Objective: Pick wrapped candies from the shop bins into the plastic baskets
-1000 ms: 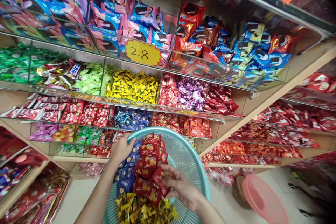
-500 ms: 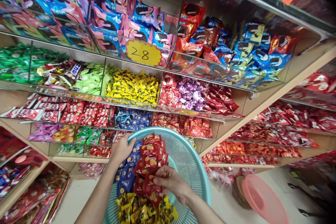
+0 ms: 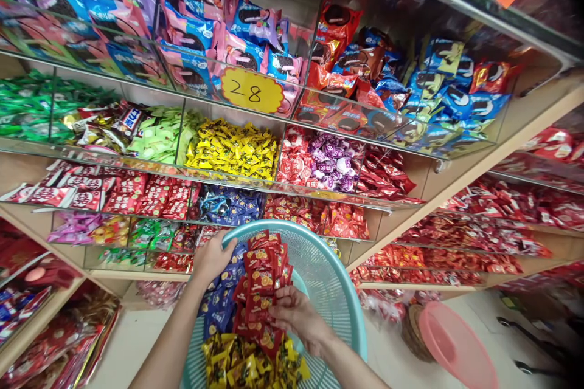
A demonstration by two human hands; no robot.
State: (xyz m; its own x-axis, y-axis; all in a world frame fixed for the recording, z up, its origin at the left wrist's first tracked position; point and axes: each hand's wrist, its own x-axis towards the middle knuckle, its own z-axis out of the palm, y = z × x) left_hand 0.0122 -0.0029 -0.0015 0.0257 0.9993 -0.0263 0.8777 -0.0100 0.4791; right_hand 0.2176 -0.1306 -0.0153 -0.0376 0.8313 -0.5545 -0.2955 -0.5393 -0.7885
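Observation:
My left hand (image 3: 215, 260) is closed over the left rim of a turquoise plastic basket (image 3: 343, 258), thumb on the inner side. Inside the basket, my right hand (image 3: 298, 315) reaches in from the right, its bent fingers pinching the edge of the red candy packets (image 3: 262, 276). These packets are piled in the middle and bear an orange fruit picture. Blue candy packets (image 3: 219, 304) lie to their left, under my left hand. Yellow wrapped candies (image 3: 249, 361) fill the near part. My right fingertips are partly hidden against the red packets.
Candy shelves with clear dividers rise ahead, holding yellow candies (image 3: 232, 149) and cookie packs (image 3: 249, 21). A yellow price sign (image 3: 250, 91) reads 28. More red-wrapped sweets (image 3: 497, 200) line shelves at right. A pink basket (image 3: 456, 343) stands on the floor at lower right.
My right hand has shifted slightly at the red packets, with its fingers a little straighter. My left hand keeps its hold on the rim. The view has barely moved.

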